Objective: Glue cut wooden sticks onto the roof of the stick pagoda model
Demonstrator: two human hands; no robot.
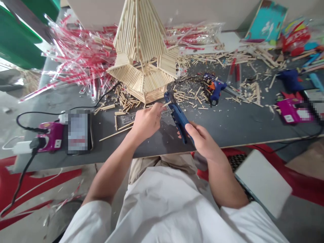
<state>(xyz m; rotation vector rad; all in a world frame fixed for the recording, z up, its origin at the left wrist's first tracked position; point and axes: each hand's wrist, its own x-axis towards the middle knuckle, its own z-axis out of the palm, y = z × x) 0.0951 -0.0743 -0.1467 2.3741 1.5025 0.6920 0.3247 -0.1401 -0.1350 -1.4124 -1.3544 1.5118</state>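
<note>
My left hand [149, 118] pinches a short thin wooden stick [166, 104] that points toward the tool on the right. My right hand [202, 140] is wrapped around the handles of a blue hand cutter [179, 116]. Its head is beside the stick's end; whether the blades touch the stick, I cannot tell. Just beyond both hands stands a model tower [143, 79] built of wooden sticks, with a steep roof and a flared lower tier. Longer sticks [115, 135] and a clear ruler [128, 118] lie left of my left hand.
A blue hot glue gun [216, 90] lies right of the tower among cut stick pieces [197, 96]. Red and clear plastic wrappers [81, 57] pile up at the back left. A phone [79, 131] and a purple power strip [53, 135] with cables sit at the left.
</note>
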